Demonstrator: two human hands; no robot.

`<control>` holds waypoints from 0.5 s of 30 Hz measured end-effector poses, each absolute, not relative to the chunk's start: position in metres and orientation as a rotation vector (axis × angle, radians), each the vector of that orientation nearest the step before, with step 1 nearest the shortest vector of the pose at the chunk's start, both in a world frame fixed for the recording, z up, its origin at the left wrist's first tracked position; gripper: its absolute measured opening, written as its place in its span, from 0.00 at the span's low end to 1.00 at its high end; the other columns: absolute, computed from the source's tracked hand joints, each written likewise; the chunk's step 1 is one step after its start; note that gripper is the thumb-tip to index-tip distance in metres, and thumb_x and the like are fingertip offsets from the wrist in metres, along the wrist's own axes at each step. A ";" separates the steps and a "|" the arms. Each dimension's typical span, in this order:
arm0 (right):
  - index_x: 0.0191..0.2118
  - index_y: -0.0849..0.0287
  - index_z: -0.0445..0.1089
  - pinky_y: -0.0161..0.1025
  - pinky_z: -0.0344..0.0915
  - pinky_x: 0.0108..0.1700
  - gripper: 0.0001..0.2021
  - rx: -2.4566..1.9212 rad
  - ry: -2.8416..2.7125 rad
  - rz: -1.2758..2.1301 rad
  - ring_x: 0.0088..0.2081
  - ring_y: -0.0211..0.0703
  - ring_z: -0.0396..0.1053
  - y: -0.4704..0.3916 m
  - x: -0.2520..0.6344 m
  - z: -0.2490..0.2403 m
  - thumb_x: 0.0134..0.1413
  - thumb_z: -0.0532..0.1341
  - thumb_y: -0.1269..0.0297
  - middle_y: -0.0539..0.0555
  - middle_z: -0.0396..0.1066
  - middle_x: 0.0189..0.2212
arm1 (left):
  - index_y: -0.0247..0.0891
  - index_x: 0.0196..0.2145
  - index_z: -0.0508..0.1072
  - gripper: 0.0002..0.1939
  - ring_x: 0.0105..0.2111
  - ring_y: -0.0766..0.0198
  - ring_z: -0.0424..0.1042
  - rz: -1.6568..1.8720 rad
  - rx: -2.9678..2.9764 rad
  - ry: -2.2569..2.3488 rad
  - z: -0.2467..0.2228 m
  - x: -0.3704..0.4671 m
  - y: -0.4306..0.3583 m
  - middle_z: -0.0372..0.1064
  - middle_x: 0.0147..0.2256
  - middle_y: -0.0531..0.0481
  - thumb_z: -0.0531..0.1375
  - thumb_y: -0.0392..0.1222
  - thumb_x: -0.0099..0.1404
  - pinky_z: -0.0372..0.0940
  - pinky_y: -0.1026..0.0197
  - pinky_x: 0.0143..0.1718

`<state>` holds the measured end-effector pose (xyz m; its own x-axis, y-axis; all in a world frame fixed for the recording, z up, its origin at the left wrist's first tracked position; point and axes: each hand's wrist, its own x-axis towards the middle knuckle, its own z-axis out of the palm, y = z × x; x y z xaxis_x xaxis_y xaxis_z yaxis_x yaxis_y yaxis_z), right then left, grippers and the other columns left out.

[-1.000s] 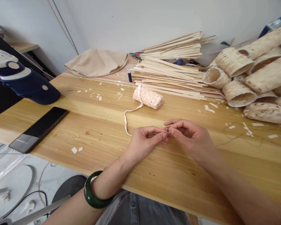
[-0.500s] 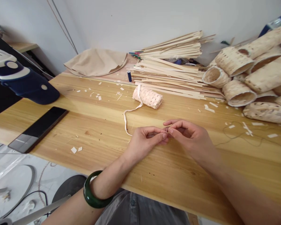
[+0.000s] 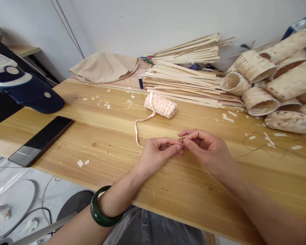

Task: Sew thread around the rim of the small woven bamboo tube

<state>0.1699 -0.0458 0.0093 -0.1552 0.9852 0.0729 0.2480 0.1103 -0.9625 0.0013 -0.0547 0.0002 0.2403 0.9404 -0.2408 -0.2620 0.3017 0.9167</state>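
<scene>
Over the front middle of the table, my left hand and my right hand meet at the fingertips. Both pinch thumb against forefinger. Something tiny and thin shows between them, too small to name. A dark thread lies in loose loops on the wood and passes out of sight behind my right wrist. Beyond my hands a small woven wood-strip tube rests on its side. A white ribbon lies across it and trails down behind my left hand.
Bundles of thin wood strips lie at the back beside a blue thread spool. Woven tubes are piled at right. A beige cloth, a phone and a dark blue bottle occupy the left. Strip scraps are scattered about.
</scene>
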 end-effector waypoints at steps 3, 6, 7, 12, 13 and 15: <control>0.27 0.56 0.72 0.42 0.71 0.44 0.08 -1.256 -1.558 1.110 0.46 0.48 0.74 -0.046 0.170 0.010 0.53 0.66 0.59 0.56 0.76 0.41 | 0.33 0.29 0.81 0.08 0.29 0.66 0.76 0.987 0.862 0.958 0.000 0.002 -0.054 0.78 0.27 0.50 0.71 0.41 0.53 0.72 0.63 0.37; 0.27 0.56 0.72 0.42 0.71 0.45 0.08 -1.261 -1.558 1.109 0.46 0.47 0.74 -0.046 0.170 0.010 0.53 0.65 0.60 0.56 0.76 0.41 | 0.33 0.29 0.81 0.08 0.29 0.66 0.76 0.984 0.852 0.954 0.000 0.002 -0.054 0.78 0.27 0.50 0.71 0.40 0.53 0.72 0.62 0.37; 0.27 0.56 0.72 0.41 0.71 0.45 0.07 -1.264 -1.560 1.109 0.46 0.47 0.73 -0.046 0.171 0.010 0.53 0.65 0.60 0.56 0.76 0.41 | 0.33 0.29 0.81 0.08 0.29 0.66 0.76 0.980 0.851 0.955 0.000 0.002 -0.054 0.78 0.27 0.50 0.71 0.40 0.53 0.72 0.62 0.38; 0.27 0.55 0.72 0.41 0.71 0.45 0.08 -1.268 -1.573 1.111 0.48 0.49 0.73 -0.046 0.171 0.009 0.53 0.65 0.59 0.56 0.76 0.41 | 0.33 0.29 0.81 0.07 0.29 0.66 0.76 0.969 0.864 0.961 -0.001 0.002 -0.054 0.78 0.27 0.50 0.70 0.40 0.54 0.72 0.62 0.38; 0.27 0.56 0.72 0.41 0.71 0.45 0.08 -1.267 -1.566 1.110 0.48 0.48 0.73 -0.046 0.171 0.009 0.53 0.65 0.59 0.56 0.76 0.41 | 0.33 0.29 0.81 0.07 0.29 0.66 0.76 0.971 0.868 0.961 -0.001 0.002 -0.054 0.78 0.27 0.50 0.71 0.40 0.54 0.72 0.62 0.38; 0.27 0.56 0.72 0.42 0.71 0.45 0.08 -1.262 -1.554 1.106 0.47 0.48 0.73 -0.046 0.170 0.008 0.53 0.65 0.59 0.56 0.76 0.41 | 0.33 0.30 0.81 0.08 0.29 0.66 0.76 0.982 0.867 0.955 -0.001 0.002 -0.054 0.78 0.27 0.50 0.71 0.41 0.54 0.72 0.62 0.37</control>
<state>0.1703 -0.0458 0.0084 -0.1523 0.9859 0.0699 0.2566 0.1077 -0.9605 0.0016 -0.0544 -0.0006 0.2498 0.9359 -0.2483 -0.2741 0.3143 0.9089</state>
